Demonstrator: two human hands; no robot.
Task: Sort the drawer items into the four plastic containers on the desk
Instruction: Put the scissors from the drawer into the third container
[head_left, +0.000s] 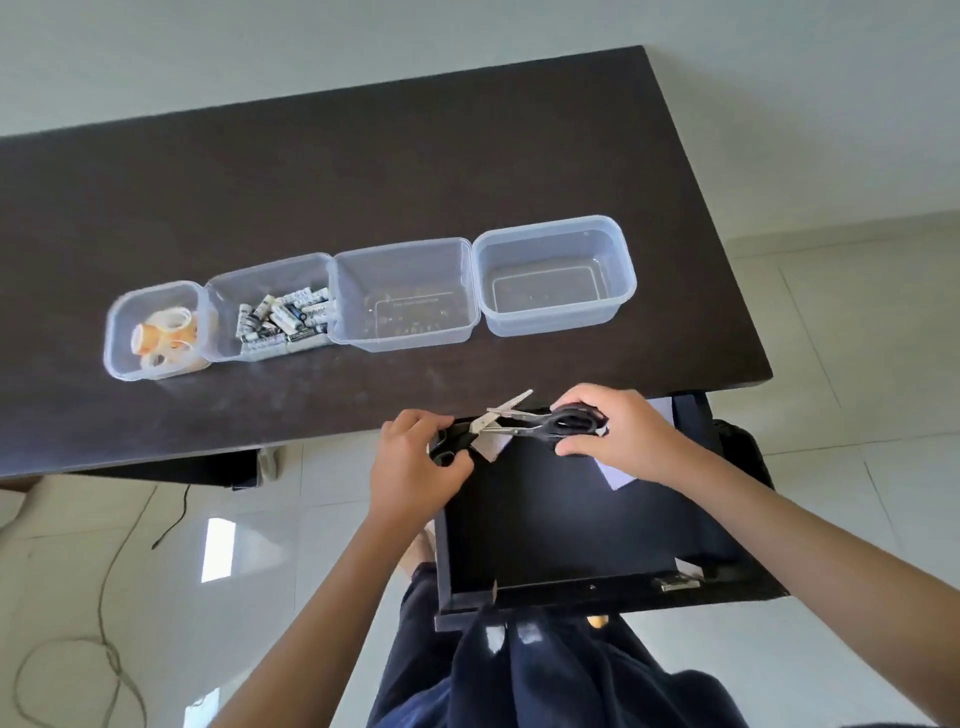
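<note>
Gripping black-handled steel scissors (540, 422) in the right hand (618, 436) above the open dark drawer (571, 530); left hand (415, 462) clasping a second black-handled pair (457, 441). Four clear plastic containers (405, 296) lined up on the dark desk (363, 182).

The table (363, 182) is showing a dark brown top with faint pale smudges near its front edge. The four containers (556, 275) are looking clear and colourless. The tape rolls (166, 332) are showing orange and creamy white; the batteries (285, 319) are showing black and white print. The scissors (540, 421) are showing silver blades and black handles. The drawer (571, 519) is looking black inside, with pale lilac paper (613, 478) lying in it. The floor (156, 571) is gleaming off-white.
</note>
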